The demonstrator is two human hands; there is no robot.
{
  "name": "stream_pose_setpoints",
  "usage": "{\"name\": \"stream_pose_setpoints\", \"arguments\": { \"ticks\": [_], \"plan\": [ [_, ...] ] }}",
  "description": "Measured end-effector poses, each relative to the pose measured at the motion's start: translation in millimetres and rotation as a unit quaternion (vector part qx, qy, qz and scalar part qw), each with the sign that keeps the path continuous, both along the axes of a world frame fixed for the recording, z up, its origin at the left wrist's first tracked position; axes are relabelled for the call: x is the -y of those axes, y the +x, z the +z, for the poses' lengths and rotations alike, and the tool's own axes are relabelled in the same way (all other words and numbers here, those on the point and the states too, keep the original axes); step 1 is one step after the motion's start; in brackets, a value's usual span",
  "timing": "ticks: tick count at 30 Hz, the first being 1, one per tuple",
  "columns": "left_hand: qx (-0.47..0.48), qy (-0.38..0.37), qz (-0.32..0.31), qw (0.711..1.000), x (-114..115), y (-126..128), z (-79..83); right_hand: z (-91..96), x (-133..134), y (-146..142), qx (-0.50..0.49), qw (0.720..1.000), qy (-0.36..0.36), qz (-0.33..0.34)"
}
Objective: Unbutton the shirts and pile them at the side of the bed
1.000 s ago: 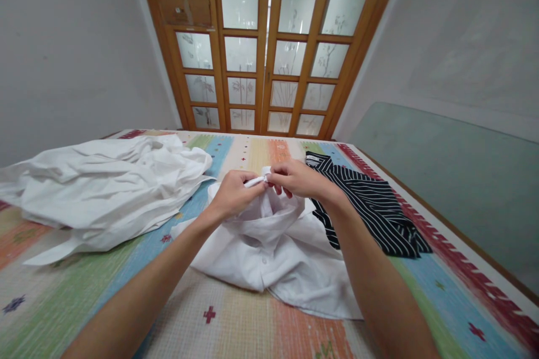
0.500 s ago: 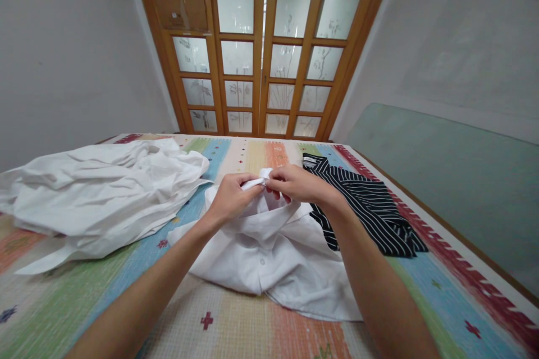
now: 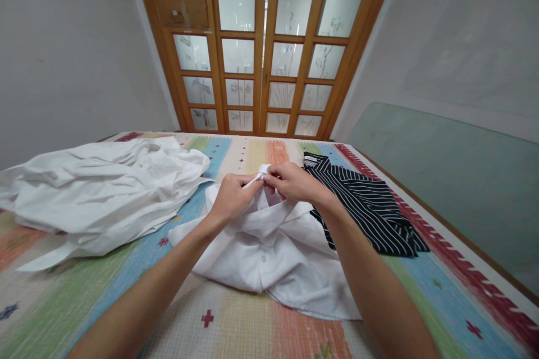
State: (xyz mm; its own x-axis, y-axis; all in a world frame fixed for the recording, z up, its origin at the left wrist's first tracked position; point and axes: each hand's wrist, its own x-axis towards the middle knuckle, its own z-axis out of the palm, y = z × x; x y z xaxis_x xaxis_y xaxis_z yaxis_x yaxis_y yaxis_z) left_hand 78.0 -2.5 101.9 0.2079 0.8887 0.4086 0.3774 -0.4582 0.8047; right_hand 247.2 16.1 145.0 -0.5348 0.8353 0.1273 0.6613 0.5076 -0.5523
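A white shirt lies crumpled in the middle of a striped, many-coloured bedspread, its button placket facing me. My left hand and my right hand meet above it at the collar. Both pinch the same strip of white fabric between thumb and fingertips, knuckles almost touching. The collar edge is lifted off the bed between them. A black shirt with thin white stripes lies flat just right of my right wrist.
A heap of rumpled white cloth covers the bed's left side. Wooden doors with frosted glass panes stand behind the bed. A grey-green panel runs along the right wall beside the bed's edge.
Both hands keep their pinch on the collar and have crept slightly away from me. The view has shifted a little. The other garments have not moved.
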Motion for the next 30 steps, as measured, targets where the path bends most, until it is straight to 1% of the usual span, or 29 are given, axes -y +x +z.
{"name": "stream_pose_setpoints", "arguments": {
  "ticks": [4, 9, 15, 21, 26, 30],
  "plan": [
    [0.016, -0.020, 0.030, 0.999, 3.5, 2.8, 3.4, -1.5, -0.3, -2.2, -0.009, 1.000, 0.012, -0.010],
    [-0.003, -0.035, 0.002, 0.999, 6.1, 5.4, 6.7, 0.4, -0.8, 0.5, -0.021, 1.000, -0.017, 0.014],
    [-0.011, -0.026, -0.038, 0.999, 4.1, 3.3, 5.7, 3.9, -0.8, 9.6, -0.024, 0.998, -0.040, 0.042],
    [-0.039, -0.003, -0.034, 0.999, 4.7, 2.0, 4.8, 4.6, -2.4, 13.3, -0.022, 0.997, -0.036, 0.070],
    [-0.015, -0.021, -0.048, 0.999, 4.1, 1.3, 3.8, 6.6, -2.0, 14.7, -0.026, 0.997, -0.037, 0.068],
    [0.046, -0.067, -0.074, 0.994, 0.8, 0.6, 1.7, 9.5, 0.4, 15.4, -0.038, 0.997, -0.045, 0.053]
  ]
}}
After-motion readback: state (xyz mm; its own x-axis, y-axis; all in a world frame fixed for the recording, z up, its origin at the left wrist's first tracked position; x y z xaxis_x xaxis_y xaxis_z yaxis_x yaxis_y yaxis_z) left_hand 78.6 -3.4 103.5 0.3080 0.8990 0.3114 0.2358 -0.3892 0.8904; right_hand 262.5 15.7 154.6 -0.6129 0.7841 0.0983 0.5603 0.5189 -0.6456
